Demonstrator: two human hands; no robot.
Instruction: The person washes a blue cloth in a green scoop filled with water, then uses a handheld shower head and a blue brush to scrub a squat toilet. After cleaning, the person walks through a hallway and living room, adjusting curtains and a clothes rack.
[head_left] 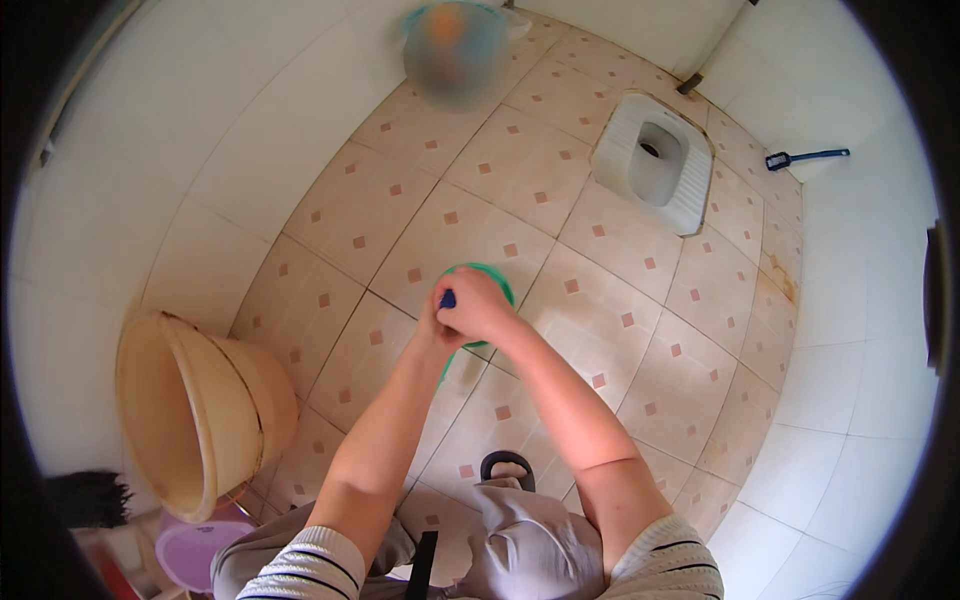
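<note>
Gripping a dark blue handle [447, 298], the right hand [480, 302] is curled tight in the head view; the left hand [449, 328] presses against it, its own grip too hidden to tell. A round green object [499, 276] shows behind both hands, over the tiled floor [545, 345]; left of them, well apart, a cream bucket [235, 395] tilts.

The floor [420, 235] is laid with pale pinkish-beige tiles, patterned with small reddish-brown diamonds and divided by dark joints. It is flanked by a white-tiled left wall [220, 130] and a white-tiled right wall [850, 320]. A white squat toilet [692, 170] with ribbed footrests is set into its far right part. Near the right wall, a rusty stain [779, 277] is seen; pale light is reflected off the tiles.
</note>
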